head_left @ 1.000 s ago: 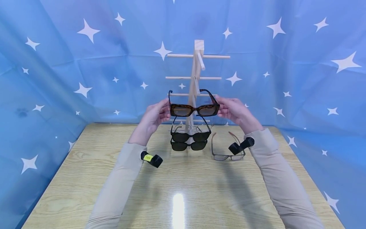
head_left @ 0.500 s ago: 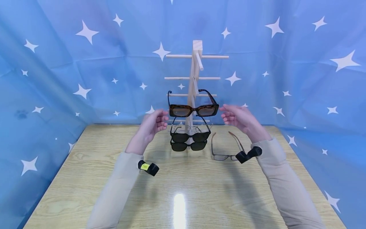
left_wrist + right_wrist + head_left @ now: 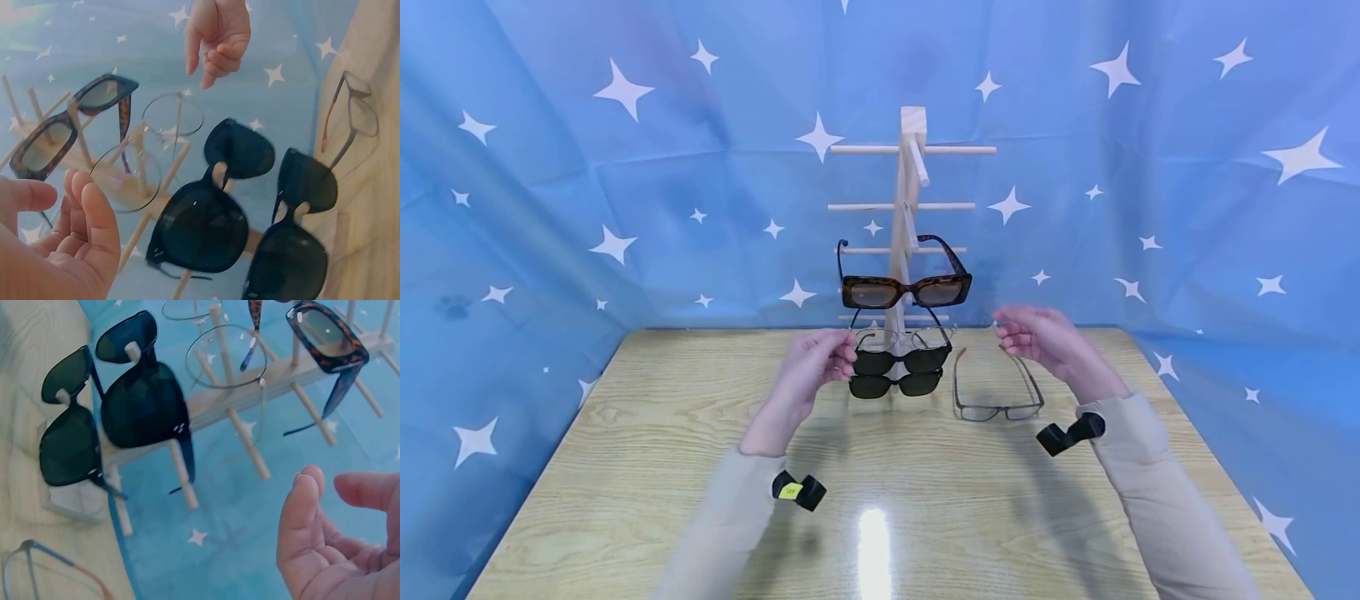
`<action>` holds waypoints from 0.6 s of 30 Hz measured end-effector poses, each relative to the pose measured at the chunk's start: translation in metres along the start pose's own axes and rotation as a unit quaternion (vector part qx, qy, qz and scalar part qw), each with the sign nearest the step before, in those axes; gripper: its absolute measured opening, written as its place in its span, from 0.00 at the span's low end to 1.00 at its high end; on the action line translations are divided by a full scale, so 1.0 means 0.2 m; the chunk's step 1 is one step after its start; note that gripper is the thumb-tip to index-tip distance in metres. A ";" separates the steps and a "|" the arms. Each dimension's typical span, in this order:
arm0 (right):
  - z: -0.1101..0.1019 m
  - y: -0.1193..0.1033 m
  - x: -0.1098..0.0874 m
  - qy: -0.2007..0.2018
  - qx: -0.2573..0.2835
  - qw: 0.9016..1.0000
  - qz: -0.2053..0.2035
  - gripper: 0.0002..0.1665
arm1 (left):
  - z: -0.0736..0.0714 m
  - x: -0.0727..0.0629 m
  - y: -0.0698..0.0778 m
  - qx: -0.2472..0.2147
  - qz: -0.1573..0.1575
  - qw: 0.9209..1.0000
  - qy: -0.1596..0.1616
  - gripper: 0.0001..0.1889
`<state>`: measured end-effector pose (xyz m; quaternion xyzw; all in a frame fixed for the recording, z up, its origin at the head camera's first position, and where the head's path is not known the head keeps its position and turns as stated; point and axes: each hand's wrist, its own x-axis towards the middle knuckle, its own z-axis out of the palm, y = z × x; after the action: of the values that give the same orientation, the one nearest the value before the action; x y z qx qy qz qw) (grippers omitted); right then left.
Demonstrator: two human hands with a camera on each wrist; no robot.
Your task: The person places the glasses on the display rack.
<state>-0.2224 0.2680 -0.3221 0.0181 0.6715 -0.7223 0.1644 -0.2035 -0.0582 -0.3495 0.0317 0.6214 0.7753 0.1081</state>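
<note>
A wooden stand (image 3: 911,158) with crosswise rungs rises at the table's far middle. Tortoiseshell sunglasses (image 3: 906,290) hang on its third rung, with no hand on them. Below hang clear round glasses (image 3: 904,337) and two black sunglasses (image 3: 901,360), also seen close in the left wrist view (image 3: 200,228). My left hand (image 3: 838,354) hovers empty just left of the black pairs, fingers loosely curled. My right hand (image 3: 1011,329) is empty too, above thin-framed glasses (image 3: 997,392) lying on the table right of the stand.
The wooden table (image 3: 625,433) is ringed by a blue star-printed cloth (image 3: 587,167) at the back and both sides. The stand's top two rungs (image 3: 955,150) carry nothing. Small black wrist cameras (image 3: 799,490) sit on both sleeves.
Both hands let go of the tortoiseshell sunglasses, which stay on the third rung. The hands then dropped and drew back toward me, to either side of the lower pairs.
</note>
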 end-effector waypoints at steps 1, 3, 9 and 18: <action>-0.01 0.01 0.00 -0.001 0.001 1.000 0.001 0.11 | 0.01 -0.01 -0.01 0.002 0.001 1.000 -0.003 0.11; -0.03 0.04 -0.01 0.000 0.001 1.000 0.003 0.12 | 0.03 -0.02 -0.04 0.005 0.003 1.000 -0.012 0.12; -0.08 0.10 -0.04 0.002 -0.005 1.000 0.011 0.10 | 0.10 -0.04 -0.13 0.023 0.000 0.999 -0.036 0.12; -0.15 0.21 -0.07 0.002 0.002 1.000 0.016 0.12 | 0.20 -0.03 -0.29 0.050 -0.013 0.995 -0.080 0.12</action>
<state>-0.2034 0.2989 -0.3626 0.0307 0.6701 -0.7209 0.1743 -0.1830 -0.0085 -0.3962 0.0909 0.6489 0.7371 0.1654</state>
